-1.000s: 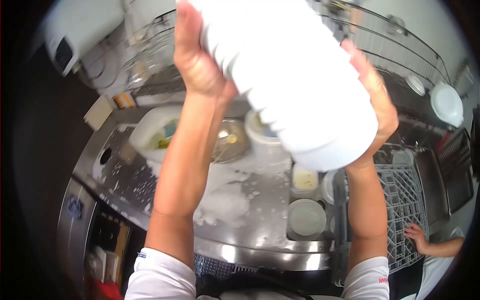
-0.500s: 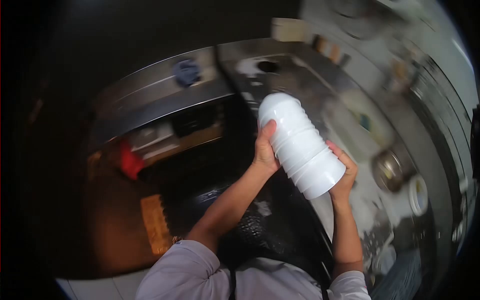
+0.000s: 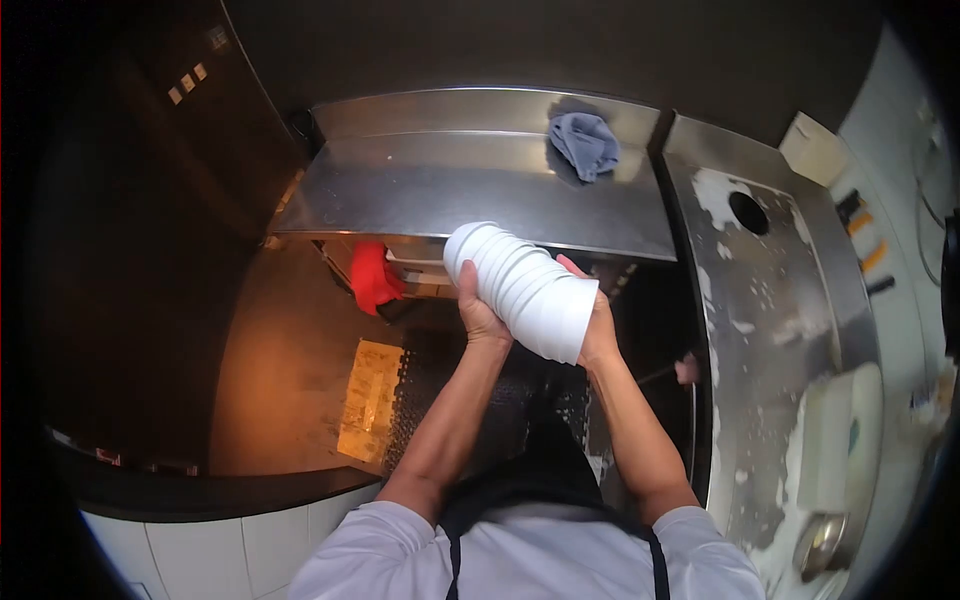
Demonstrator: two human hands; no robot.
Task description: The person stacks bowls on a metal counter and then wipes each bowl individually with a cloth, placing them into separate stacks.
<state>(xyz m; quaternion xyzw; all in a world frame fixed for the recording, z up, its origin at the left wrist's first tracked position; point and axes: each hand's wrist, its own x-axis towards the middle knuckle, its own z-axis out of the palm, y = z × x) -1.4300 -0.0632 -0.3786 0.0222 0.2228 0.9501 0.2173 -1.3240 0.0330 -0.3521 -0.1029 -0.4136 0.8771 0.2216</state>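
A stack of white bowls (image 3: 520,288) lies tilted on its side in front of my chest, rims pointing away and to the upper left. My left hand (image 3: 478,312) grips the stack from its left side. Supporting the wide end on the right is my right hand (image 3: 596,328). The stack hangs over the dark floor, just short of a stainless steel counter (image 3: 440,190).
A grey cloth (image 3: 587,143) lies at the far edge of the steel counter. Something red (image 3: 371,276) sits on a shelf under it. To the right runs a wet, soapy steel worktop (image 3: 775,320) with a round hole (image 3: 748,212). A perforated floor mat (image 3: 470,400) lies below.
I have turned left, away from the sink worktop, carrying the stack along. The bowls were close to the camera a second ago and are now lower, in front of the other steel counter.
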